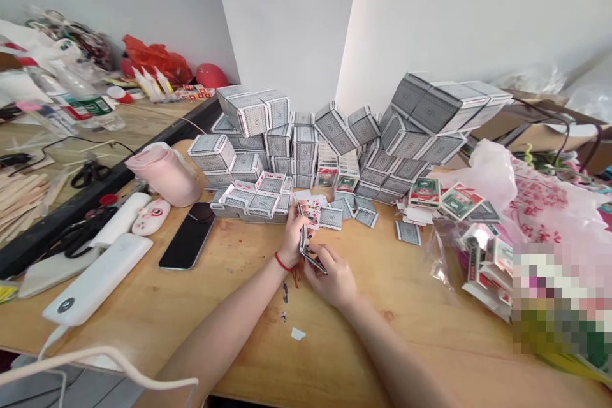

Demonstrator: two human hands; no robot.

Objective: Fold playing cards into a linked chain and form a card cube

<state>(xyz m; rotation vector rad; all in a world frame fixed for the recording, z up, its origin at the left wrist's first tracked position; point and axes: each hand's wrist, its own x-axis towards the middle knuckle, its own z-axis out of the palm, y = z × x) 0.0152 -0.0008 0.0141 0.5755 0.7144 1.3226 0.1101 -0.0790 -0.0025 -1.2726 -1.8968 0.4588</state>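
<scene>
Above the middle of the wooden table [229, 325], my left hand [292, 239] with a red string on its wrist is closed on a few playing cards [312, 215], faces partly showing. My right hand [333, 274] pinches the lower end of the same cards, which look bent or folded. Its fingertips partly hide them. Just beyond the hands lie loose grey-backed cards [331, 217] and small card blocks [365, 211]. Behind these rises a wall of box-like blocks made of grey-backed cards [305, 143], stacked in several layers.
Left are a black phone [186, 243], a white power bank [98, 280] with a cable, a pink roll [165, 175] and black scissors [90, 173]. Right are green-and-red card boxes [461, 201], opened cartons [490, 277] and a plastic bag [535, 188]. A paper scrap [298, 333] lies near the front.
</scene>
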